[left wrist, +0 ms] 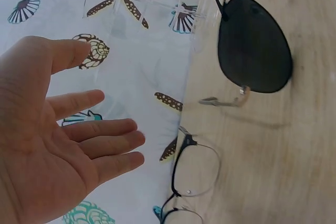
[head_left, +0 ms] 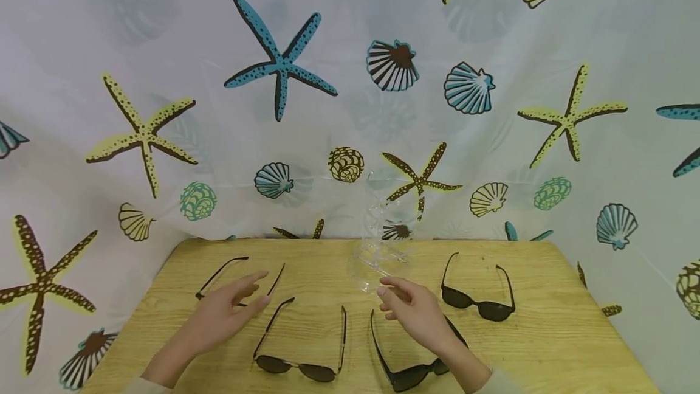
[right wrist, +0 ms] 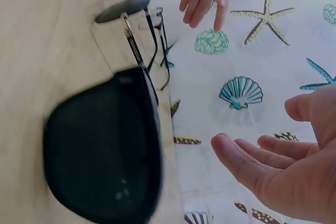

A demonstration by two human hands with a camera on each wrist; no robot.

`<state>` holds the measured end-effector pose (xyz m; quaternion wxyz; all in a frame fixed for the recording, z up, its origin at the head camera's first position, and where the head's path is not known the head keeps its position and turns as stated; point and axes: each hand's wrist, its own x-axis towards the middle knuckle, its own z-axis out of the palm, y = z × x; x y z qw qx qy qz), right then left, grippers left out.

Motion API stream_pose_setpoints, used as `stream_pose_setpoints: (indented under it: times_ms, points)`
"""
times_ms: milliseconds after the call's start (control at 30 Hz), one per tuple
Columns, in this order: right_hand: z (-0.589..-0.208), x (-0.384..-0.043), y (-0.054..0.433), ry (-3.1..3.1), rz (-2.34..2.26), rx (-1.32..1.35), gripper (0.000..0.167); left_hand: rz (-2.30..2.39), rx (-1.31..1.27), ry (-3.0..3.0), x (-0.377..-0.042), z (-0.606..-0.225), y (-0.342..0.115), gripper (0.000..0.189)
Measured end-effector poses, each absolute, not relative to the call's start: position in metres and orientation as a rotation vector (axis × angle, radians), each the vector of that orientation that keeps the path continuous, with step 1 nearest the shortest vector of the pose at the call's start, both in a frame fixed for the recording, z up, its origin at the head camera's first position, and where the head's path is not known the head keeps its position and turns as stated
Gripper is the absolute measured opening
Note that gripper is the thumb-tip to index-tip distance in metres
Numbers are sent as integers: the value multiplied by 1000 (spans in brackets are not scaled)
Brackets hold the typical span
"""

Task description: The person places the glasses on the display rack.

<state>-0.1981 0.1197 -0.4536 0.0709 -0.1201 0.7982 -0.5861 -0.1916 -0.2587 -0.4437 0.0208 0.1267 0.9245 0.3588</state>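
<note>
We held both hands over a pale wooden desk [head_left: 552,345] on which four pairs of glasses lay with their arms unfolded. Our left hand [head_left: 229,309] hovered with its fingers [left wrist: 105,145] straight and slightly spread, gripping nothing, just above the clear-lensed, thin black-framed glasses [head_left: 240,278] at the far left. Our right hand [head_left: 418,315] hung with its fingers [right wrist: 247,158] loosely curved and holding nothing, above the thick black-framed sunglasses [head_left: 410,369] at the near edge. Between our hands lay wire-framed sunglasses [head_left: 301,351] with dark lenses. A fourth pair, dark sunglasses [head_left: 478,300], sat just right of our right hand. A clear plastic stand [head_left: 380,242] stood at the back of the desk, just beyond our right fingertips; we could not tell whether they touched it. A white curtain [head_left: 350,108] printed with starfish and shells hung behind.
</note>
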Motion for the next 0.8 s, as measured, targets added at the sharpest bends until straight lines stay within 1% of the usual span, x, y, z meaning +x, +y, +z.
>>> stream_pose_setpoints:
  times_ms: [100,233,433,600,800]
  points:
    - [-460,-192,111,2325,-1777,-363,55,1179,317,2805,-187,-450,-264,60]
    - [-468,-185,100,2263,-1785,-343,51,1252,235,2737,-182,-459,-268,57]
    - [-473,-171,87,2234,-1754,-321,44,1281,263,2715,-174,-471,-270,51]
    - [-480,-163,78,2249,-1653,-317,44,1290,253,2699,-170,-481,-269,52]
    - [-493,-161,72,2238,-1540,-273,44,1300,260,2641,-166,-491,-268,53]
